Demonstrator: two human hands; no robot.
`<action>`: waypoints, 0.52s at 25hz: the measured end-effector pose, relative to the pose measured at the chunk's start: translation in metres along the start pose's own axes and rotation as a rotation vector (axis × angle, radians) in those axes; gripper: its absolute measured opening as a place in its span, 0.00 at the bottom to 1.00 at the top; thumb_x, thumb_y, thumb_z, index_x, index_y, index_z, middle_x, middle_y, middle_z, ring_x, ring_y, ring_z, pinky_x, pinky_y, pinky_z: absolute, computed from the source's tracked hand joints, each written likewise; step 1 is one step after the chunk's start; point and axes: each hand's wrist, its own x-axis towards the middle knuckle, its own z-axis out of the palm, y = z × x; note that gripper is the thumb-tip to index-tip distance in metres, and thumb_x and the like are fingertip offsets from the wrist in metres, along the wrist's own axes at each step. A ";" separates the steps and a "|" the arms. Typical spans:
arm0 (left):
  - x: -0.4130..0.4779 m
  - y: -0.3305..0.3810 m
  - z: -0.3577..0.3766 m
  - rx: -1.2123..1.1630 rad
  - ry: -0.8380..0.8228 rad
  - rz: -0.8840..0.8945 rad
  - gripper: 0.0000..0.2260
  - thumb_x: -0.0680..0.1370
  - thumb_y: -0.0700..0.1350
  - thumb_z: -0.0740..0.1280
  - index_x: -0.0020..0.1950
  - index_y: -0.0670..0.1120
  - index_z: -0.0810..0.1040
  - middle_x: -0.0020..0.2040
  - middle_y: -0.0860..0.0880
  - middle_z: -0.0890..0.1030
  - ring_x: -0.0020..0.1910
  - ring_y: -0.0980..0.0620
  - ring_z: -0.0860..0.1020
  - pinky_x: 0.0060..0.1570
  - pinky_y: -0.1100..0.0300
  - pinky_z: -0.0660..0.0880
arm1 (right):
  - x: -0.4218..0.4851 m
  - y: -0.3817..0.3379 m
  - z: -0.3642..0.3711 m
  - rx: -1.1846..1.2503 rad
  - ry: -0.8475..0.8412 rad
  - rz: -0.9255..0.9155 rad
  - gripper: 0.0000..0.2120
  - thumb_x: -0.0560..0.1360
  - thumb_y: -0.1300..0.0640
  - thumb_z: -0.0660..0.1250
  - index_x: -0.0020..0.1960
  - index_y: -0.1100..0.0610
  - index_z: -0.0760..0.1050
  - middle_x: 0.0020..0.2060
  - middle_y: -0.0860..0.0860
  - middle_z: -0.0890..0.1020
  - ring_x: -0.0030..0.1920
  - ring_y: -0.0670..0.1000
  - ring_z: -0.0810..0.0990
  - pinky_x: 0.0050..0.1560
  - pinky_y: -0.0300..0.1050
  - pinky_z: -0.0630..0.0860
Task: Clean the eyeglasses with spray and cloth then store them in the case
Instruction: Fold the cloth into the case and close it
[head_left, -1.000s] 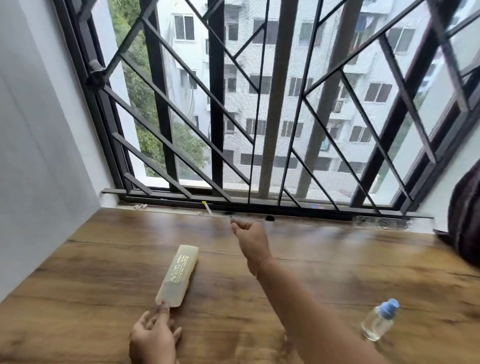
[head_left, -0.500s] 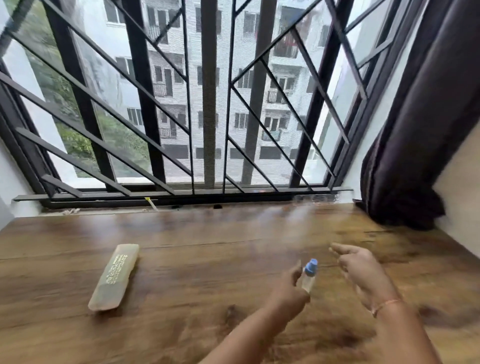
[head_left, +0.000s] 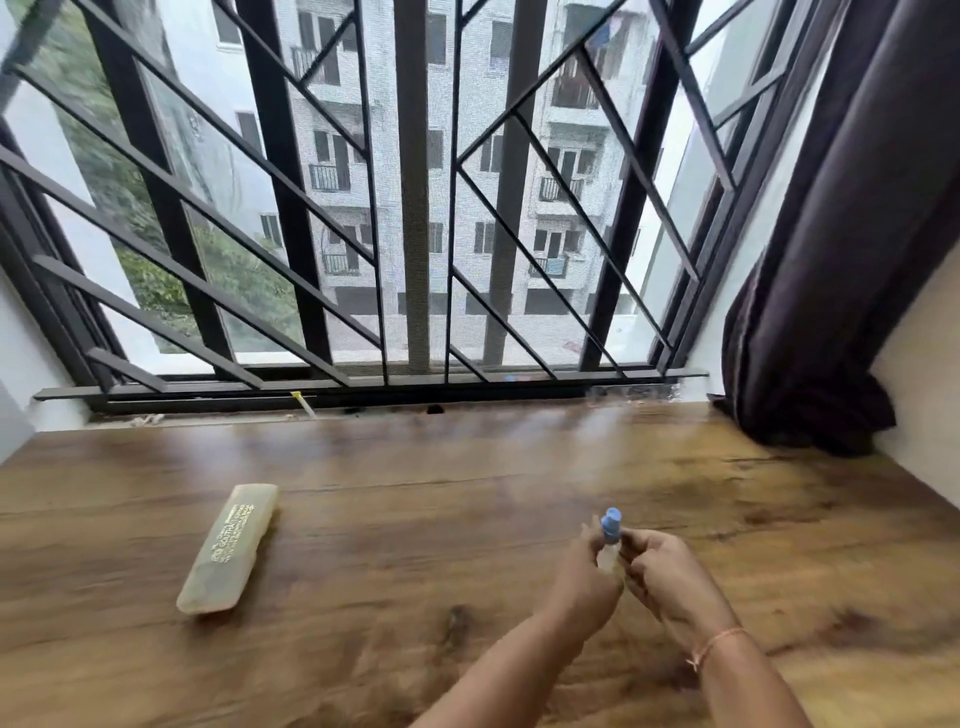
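A small clear spray bottle (head_left: 610, 540) with a blue cap stands upright over the wooden table (head_left: 467, 519), held between both hands. My left hand (head_left: 584, 577) grips its body from the left. My right hand (head_left: 662, 569) holds it from the right, fingers curled near the neck under the cap. A long beige eyeglasses case (head_left: 228, 548) with gold lettering lies shut on the table to the left, well apart from my hands. No eyeglasses or cloth are in view.
A barred window (head_left: 415, 208) runs along the table's far edge, with a small yellow-tipped stick (head_left: 303, 402) on its sill. A dark curtain (head_left: 831, 260) hangs at the right, its bottom resting on the table's far right corner.
My left hand left the case and took hold of the bottle. My right hand came in from the far sill and closed on the bottle too. The view swung right.
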 end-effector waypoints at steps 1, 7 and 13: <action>0.000 0.001 -0.002 0.008 0.012 -0.008 0.25 0.72 0.32 0.57 0.66 0.48 0.71 0.61 0.46 0.75 0.60 0.48 0.74 0.56 0.59 0.71 | 0.001 -0.001 0.002 0.009 0.000 0.021 0.28 0.66 0.79 0.47 0.33 0.60 0.83 0.22 0.49 0.71 0.24 0.46 0.66 0.25 0.36 0.61; 0.004 0.009 -0.060 -0.009 0.132 -0.002 0.27 0.69 0.29 0.55 0.64 0.46 0.74 0.58 0.40 0.78 0.53 0.48 0.76 0.45 0.61 0.73 | 0.007 -0.046 0.061 -0.021 -0.097 -0.048 0.24 0.67 0.79 0.49 0.29 0.58 0.78 0.16 0.45 0.72 0.21 0.43 0.69 0.23 0.34 0.65; 0.012 0.028 -0.210 0.014 0.407 0.064 0.18 0.72 0.27 0.57 0.55 0.39 0.78 0.52 0.39 0.80 0.52 0.41 0.77 0.55 0.50 0.73 | 0.025 -0.114 0.196 -0.073 -0.358 -0.178 0.22 0.66 0.72 0.58 0.18 0.55 0.74 0.13 0.43 0.69 0.20 0.40 0.67 0.18 0.29 0.61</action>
